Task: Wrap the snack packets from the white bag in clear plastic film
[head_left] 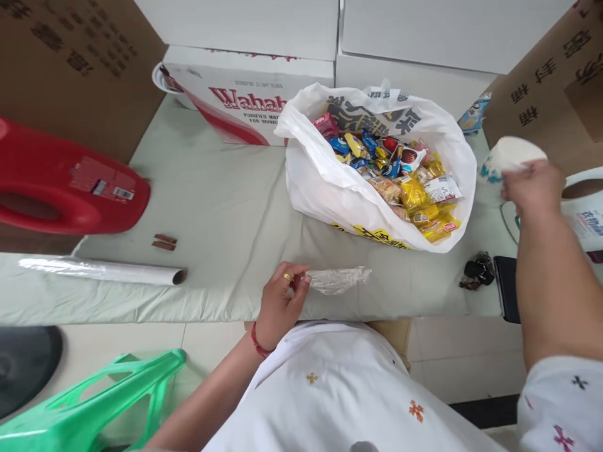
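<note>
Between the thumb and fingers of my left hand is one end of a crumpled clear plastic wrapper, which stretches to the right just above the table's front edge. My right hand reaches out to the far right, its fingers closed on a white paper cup with a blue-green pattern. The cup is tilted, and what is inside it is not visible. Between and beyond my hands stands a white plastic bag, its mouth wide, full of wrapped sweets and snacks.
A clear film roll, two small brown strips and a red plastic container are at left. Keys and a dark flat object lie at right. Behind is a Wahaha carton. A green stool stands below.
</note>
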`<state>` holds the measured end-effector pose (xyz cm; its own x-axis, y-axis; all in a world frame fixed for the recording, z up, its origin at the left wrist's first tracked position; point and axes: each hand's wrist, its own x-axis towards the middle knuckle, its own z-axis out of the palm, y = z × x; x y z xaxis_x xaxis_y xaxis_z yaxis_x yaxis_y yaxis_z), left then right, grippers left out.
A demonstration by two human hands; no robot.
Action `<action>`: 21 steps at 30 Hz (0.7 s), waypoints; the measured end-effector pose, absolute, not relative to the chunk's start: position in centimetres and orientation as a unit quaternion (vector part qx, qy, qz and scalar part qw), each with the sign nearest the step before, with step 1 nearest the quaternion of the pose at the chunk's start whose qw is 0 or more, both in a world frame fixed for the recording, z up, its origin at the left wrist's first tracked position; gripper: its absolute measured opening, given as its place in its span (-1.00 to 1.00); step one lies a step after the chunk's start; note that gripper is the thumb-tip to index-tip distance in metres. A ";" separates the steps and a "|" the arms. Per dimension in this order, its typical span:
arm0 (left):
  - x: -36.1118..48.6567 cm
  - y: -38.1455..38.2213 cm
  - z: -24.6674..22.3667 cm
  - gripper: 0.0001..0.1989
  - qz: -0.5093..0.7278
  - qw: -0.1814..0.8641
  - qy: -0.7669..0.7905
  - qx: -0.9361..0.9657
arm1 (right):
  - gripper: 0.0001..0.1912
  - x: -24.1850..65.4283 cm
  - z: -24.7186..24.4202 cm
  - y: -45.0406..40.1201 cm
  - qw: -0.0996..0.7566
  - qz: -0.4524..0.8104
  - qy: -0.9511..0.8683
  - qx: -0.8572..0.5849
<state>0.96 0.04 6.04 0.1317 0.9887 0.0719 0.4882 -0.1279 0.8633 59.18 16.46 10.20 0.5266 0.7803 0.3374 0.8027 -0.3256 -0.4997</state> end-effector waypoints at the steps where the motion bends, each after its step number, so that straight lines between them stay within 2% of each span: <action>1: 0.9 -0.3 6.0 -0.81 0.354 0.337 0.573 0.658 | -0.20 59.4 10.6 19.1 0.354 0.006 -0.425 -0.833; 3: 1.0 -0.8 5.9 -0.77 0.357 0.290 0.601 0.654 | -0.08 59.4 11.6 22.6 0.404 0.047 -0.370 -0.835; 4: 1.1 -1.0 5.7 -0.74 0.358 0.265 0.611 0.654 | -0.11 59.2 12.1 23.2 0.428 0.057 -0.370 -0.823; 6: 1.4 -1.2 5.3 -0.66 0.353 0.225 0.625 0.659 | -0.32 58.2 12.6 22.5 0.473 0.081 -0.385 -0.788; 9: 1.6 -0.9 4.0 -0.42 0.330 0.211 0.621 0.679 | -0.72 54.7 11.7 16.6 0.549 0.100 -0.388 -0.734; 11: 1.5 -0.5 2.8 -0.34 0.305 0.211 0.615 0.696 | -0.82 51.1 10.1 10.5 0.568 0.092 -0.391 -0.718; 13: 1.1 0.0 1.6 -0.41 0.273 0.204 0.614 0.712 | -0.81 46.7 8.2 3.9 0.576 0.104 -0.367 -0.723; 16: 0.7 0.6 0.7 -0.67 0.233 0.196 0.609 0.732 | -0.70 39.4 5.4 -3.6 0.459 0.322 -0.355 -0.748; 18: 0.7 0.9 0.9 -0.79 0.233 0.203 0.603 0.735 | -0.59 34.9 4.2 -5.9 0.414 0.398 -0.369 -0.731; 21: 1.1 0.8 1.9 -0.80 0.257 0.255 0.595 0.718 | -0.43 29.6 3.3 -5.5 0.397 0.444 -0.407 -0.693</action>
